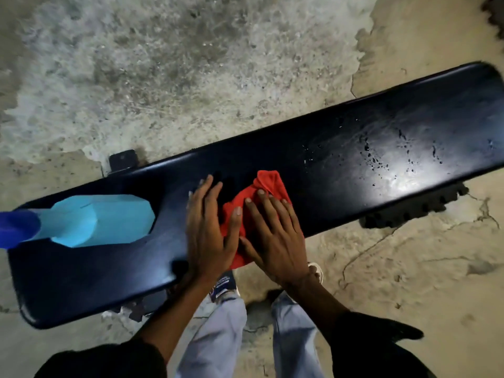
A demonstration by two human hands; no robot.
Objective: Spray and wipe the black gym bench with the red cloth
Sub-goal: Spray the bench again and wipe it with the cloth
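1. The black gym bench (341,159) lies across the view on a slant, its long axis running from the lower left corner up to the upper right, over a rough concrete floor (163,77)

2. The red cloth (261,192) sits bunched on the bench top, a little left of the middle of its length, close to the near edge where the person stands

3. The right hand (275,236) lies flat and open on the cloth with fingers spread, pressing it down rather than gripping it; the fingertips point up the bench toward its far right end

4. The left hand (207,230) is also open and flat, its palm on bare vinyl just beside the cloth, with the thumb side overlapping the cloth's left edge; it holds nothing

5. A light blue spray bottle (101,219) with a darker blue top rests on the left part of the bench, near the left hand but apart from it, and no hand touches it

6. Droplets (381,159) and a wet sheen cover the right half of the bench, well apart from the cloth, so spraying there looks done and that stretch not yet wiped

7. The wet patch lies to the right of both hands along the bench's long axis, and the right hand is the nearer one, so the coming stroke probably calls for pushing the cloth rightward and slightly away, following the slant
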